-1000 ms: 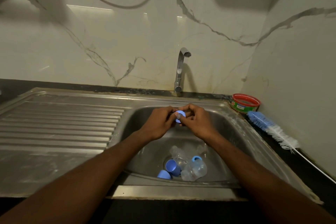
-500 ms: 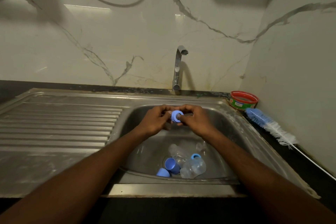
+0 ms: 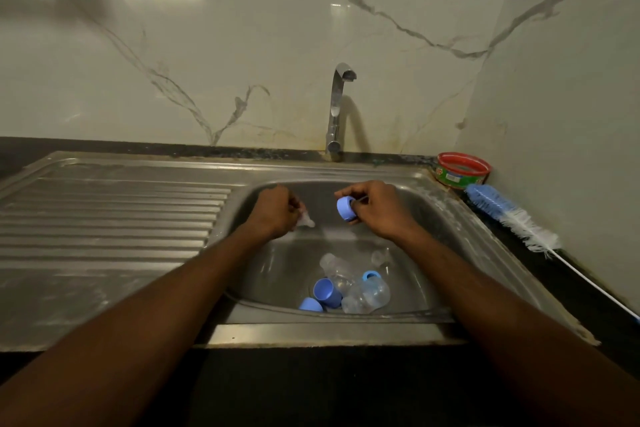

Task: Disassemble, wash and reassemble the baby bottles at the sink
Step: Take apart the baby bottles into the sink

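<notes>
A: Steel draining board out on the left, ribbed, and then the sink basin itself. Left hand hangs over the basin, fingers curled round a clear teat.

B: And just across the gap, the right hand pinches a blue collar ring, tipped on its side. The two hands are apart, nothing between them but the basin wall.

A: Down at the bottom near the drain: a blue cap, a second blue cap at the near edge, and two clear bottles lying on their sides, touching.

B: One more clear piece lies further back, too faint to call.

A: Tap stands behind, centre.

B: Far right on the counter, a red-rimmed tub, and a blue and white bottle brush beside it, along the wall.
</notes>
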The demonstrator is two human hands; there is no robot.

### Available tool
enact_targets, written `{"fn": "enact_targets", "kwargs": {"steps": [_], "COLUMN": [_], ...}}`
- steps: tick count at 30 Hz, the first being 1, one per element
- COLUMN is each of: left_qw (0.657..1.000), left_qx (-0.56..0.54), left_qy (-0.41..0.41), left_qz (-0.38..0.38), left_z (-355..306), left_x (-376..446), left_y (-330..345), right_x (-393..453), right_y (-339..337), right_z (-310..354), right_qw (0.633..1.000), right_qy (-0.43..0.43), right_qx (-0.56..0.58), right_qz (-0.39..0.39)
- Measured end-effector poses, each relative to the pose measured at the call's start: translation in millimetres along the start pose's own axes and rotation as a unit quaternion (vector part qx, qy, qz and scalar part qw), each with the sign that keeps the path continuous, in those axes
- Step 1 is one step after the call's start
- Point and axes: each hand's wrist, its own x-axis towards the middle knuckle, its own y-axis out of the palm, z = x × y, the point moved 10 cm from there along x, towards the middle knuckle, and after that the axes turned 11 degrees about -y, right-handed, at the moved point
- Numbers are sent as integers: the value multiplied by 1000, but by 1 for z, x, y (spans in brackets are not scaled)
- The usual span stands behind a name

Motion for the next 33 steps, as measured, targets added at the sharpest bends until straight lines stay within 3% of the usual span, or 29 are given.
{"fn": "enact_targets", "kwargs": {"steps": [4, 8, 12, 18, 22, 26, 29, 33], "left_qw": [992, 976, 974, 963, 960, 953, 960, 967], "left_qx": [92, 148, 162, 214, 221, 238, 237, 232], "left_qy": [61, 82, 70, 59, 49, 38, 31, 32], "left_qz": [53, 137, 143, 155, 166, 184, 146, 96], "left_z": [-16, -18, -10, -2, 4, 8, 9, 7], "left_x": [-10, -18, -15, -13, -10, -14, -15, -19], "left_y": [22, 42, 45, 48, 50, 50, 37, 20], "right_x": [-5, -8, -12, -9, -13, -12, -13, -17], "right_y": [16, 28, 43, 31, 36, 43, 50, 53], "right_z": [0, 0, -6, 8, 2, -4, -5, 4], "right_qw": [986, 976, 966, 986, 978, 979, 962, 968], "right_qy": [-24, -34, -40, -50, -33, -26, -64, -73], "right_qx": [-119, -137, -136, -76, -110, -69, -166, -134], "right_qz": [112, 164, 218, 137, 173, 188, 209, 201]}}
